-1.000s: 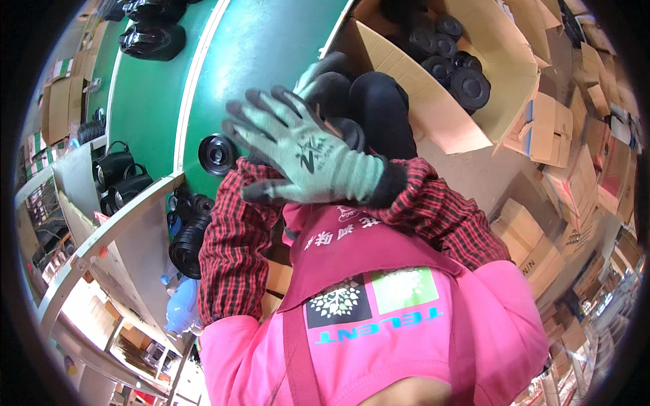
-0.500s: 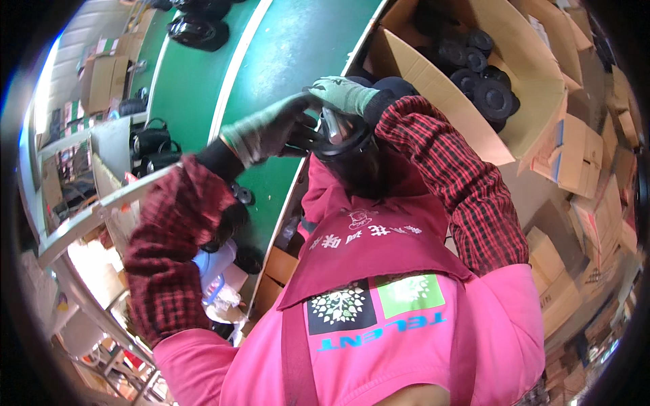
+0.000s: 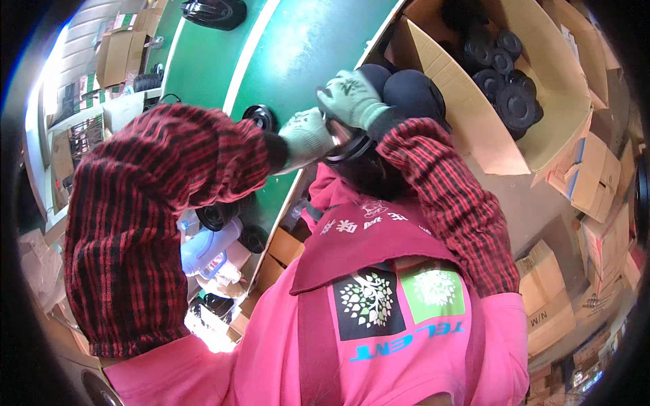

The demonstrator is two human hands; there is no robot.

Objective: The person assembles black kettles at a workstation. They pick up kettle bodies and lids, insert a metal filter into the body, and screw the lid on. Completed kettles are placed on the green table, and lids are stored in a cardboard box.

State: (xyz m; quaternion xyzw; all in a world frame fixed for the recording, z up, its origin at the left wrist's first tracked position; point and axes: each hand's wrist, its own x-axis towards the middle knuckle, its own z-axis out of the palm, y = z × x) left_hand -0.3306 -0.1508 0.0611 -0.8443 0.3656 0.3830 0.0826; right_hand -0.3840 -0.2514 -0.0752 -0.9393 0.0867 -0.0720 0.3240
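A black, round-rimmed vessel point(image 3: 369, 172) rests tilted against my apron. A shiny metal piece point(image 3: 338, 132) stands up out of its rim. My left hand point(image 3: 305, 140), in a pale green glove, is closed at the metal piece from the left, its fingertips partly hidden. Over the top of the same piece curls my right hand point(image 3: 351, 99), gloved alike, its fingers bent down. What lies under the right palm is hidden. Just behind my left wrist a black round part point(image 3: 260, 117) sits on the green work surface point(image 3: 298, 68).
An open cardboard box point(image 3: 460, 111) with several black round parts point(image 3: 518, 105) stands to the right. Dark rounded shapes point(image 3: 414, 95) lie beside my right wrist. A glossy black appliance point(image 3: 213, 13) is at the far end. A pale blue jug point(image 3: 211, 247) stands below my left sleeve.
My left hand has moved right and its fingers have closed in at the metal piece. A black round part now shows behind that wrist. The view has shifted slightly.
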